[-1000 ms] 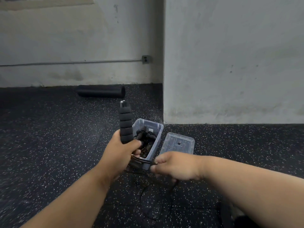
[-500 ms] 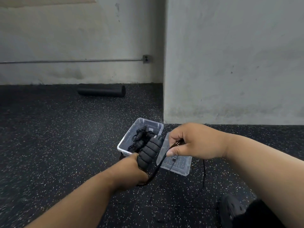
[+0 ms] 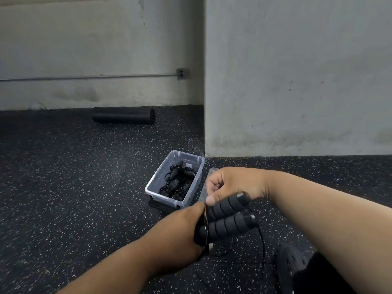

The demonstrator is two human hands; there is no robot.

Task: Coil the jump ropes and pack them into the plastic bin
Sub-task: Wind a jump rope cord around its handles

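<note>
Speckled floor (image 3: 63, 198), foam roller (image 3: 124, 116) by the wall, clear bin (image 3: 169, 199) holding coiled ropes (image 3: 178, 181), lid (image 3: 206, 187) beside it, left hand (image 3: 180, 236) gripping two foam handles (image 3: 228, 217) side by side, right hand (image 3: 231, 183) pinching the cord (image 3: 262, 240) above them

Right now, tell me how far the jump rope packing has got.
Done: coiled jump ropes already lie in the plastic bin. In hand: the left hand grips two foam handles side by side while the right hand pinches the cord at their base. Left: loose cord hanging to the floor needs winding, then this rope goes into the bin.
</note>
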